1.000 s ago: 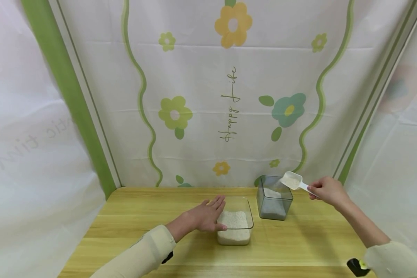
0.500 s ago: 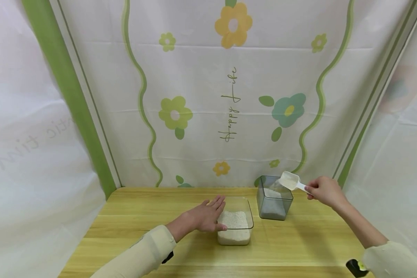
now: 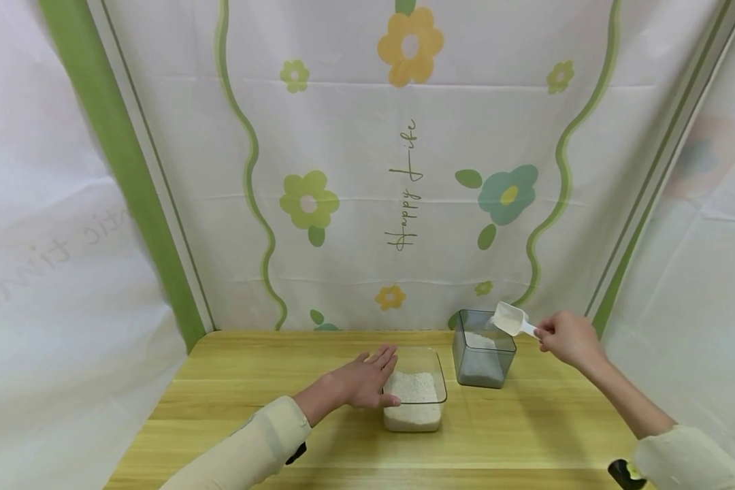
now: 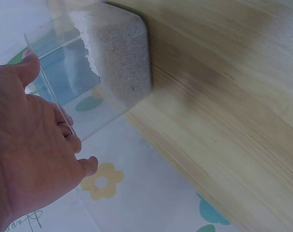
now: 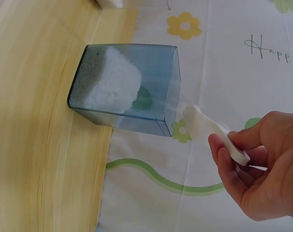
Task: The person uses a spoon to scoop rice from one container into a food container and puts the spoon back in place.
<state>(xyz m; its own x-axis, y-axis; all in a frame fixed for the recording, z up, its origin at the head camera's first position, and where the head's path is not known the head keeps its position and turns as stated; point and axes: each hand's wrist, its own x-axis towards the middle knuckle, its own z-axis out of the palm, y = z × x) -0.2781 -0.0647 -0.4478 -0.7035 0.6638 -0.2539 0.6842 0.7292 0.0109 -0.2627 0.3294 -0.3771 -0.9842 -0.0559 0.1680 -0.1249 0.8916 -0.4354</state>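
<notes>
A white scoop (image 3: 510, 319) is pinched by its handle in my right hand (image 3: 569, 337). It tilts over the right rim of a smoky clear container (image 3: 479, 367), which holds pale grains in its lower part. In the right wrist view the scoop (image 5: 196, 123) shows edge-on beside the container's mouth (image 5: 173, 92). My left hand (image 3: 361, 382) rests on the left rim of a second clear container (image 3: 444, 391). Its fingers reach out along that rim, with the thumb at the near corner. Off-white grains (image 4: 118, 53) fill the lower part of this container.
Both containers stand on a wooden table (image 3: 269, 381), the smoky one farther back and to the right. A white flowered curtain (image 3: 355, 150) hangs behind the table's back edge (image 3: 318, 331), with more sheeting at both sides.
The scoop has tipped further and moved slightly left over the smoky container, and most of its grains have poured out. My left hand has stayed on its container.
</notes>
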